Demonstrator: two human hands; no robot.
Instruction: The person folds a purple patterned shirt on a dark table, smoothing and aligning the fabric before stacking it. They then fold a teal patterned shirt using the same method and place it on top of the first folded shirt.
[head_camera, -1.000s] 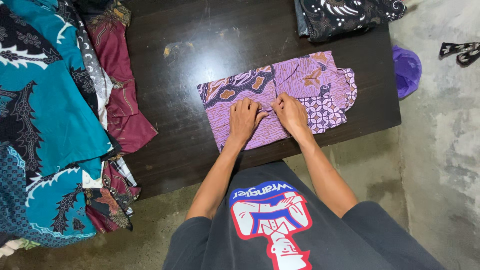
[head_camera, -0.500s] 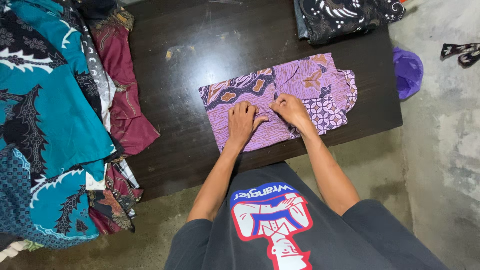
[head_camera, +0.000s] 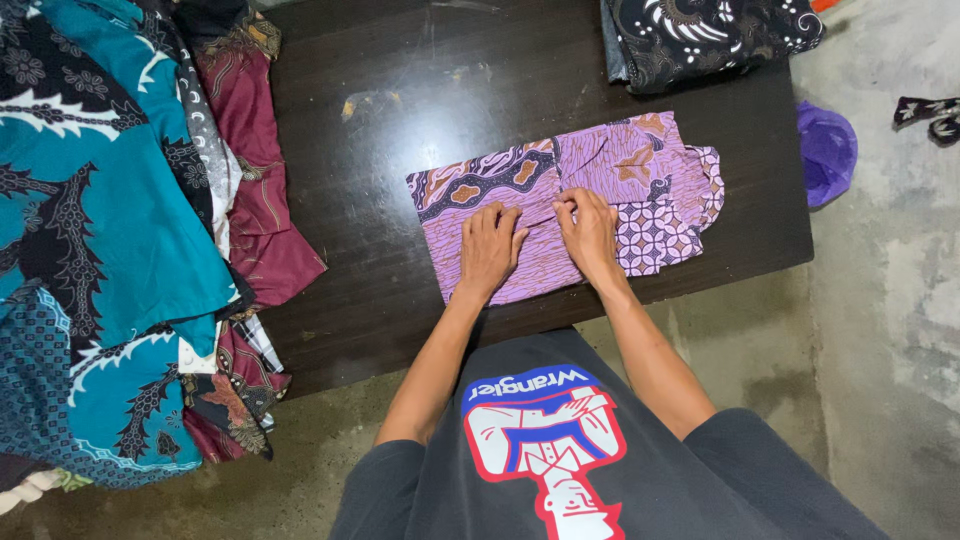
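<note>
A purple patterned garment (head_camera: 610, 160), partly folded into a rectangle, lies on a dark wooden table (head_camera: 400, 110). My left hand (head_camera: 488, 246) rests flat on its near left half, fingers together and pointing away from me. Beside it, my right hand (head_camera: 590, 232) presses on the middle of the cloth, with its fingertips at a fold line. The two hands sit close together, nearly touching. Neither hand lifts the fabric.
A heap of teal, black and maroon patterned clothes (head_camera: 110, 220) covers the table's left side. A folded black patterned cloth (head_camera: 710, 30) sits at the far right corner. A purple plastic bag (head_camera: 828, 148) and a dark sandal (head_camera: 925, 110) lie on the concrete floor at the right.
My right hand shifted slightly on the cloth, from the centre fold toward the far edge and back. My left hand stayed pressed flat in nearly the same spot.
</note>
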